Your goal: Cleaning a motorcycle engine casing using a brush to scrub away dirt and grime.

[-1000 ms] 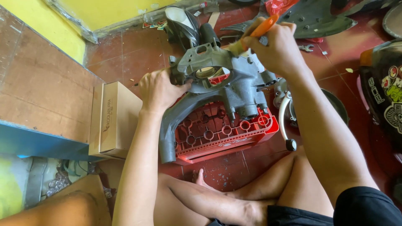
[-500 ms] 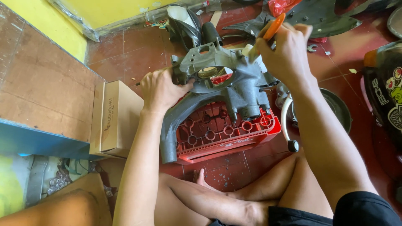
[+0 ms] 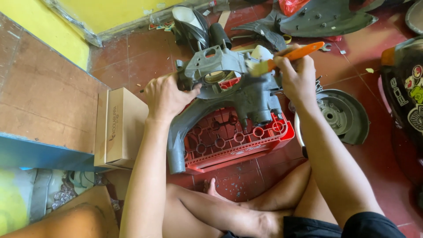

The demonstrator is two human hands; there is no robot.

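I see my left hand [image 3: 166,94] clamped on the left edge of a grey metal engine casing [image 3: 229,88], fingers wrapped over its rim. The casing sits on top of a red plastic crate [image 3: 238,139] on the red tiled floor [image 3: 132,57], its long curved arm hanging down past the crate's left side. My right hand [image 3: 298,77] is closed around the orange handle of a paintbrush [image 3: 286,57], whose pale bristles touch the casing's upper right part. A cardboard box [image 3: 121,128] lies just left of the crate, and a round dark metal cover [image 3: 341,114] rests on the floor to the right, behind my right forearm
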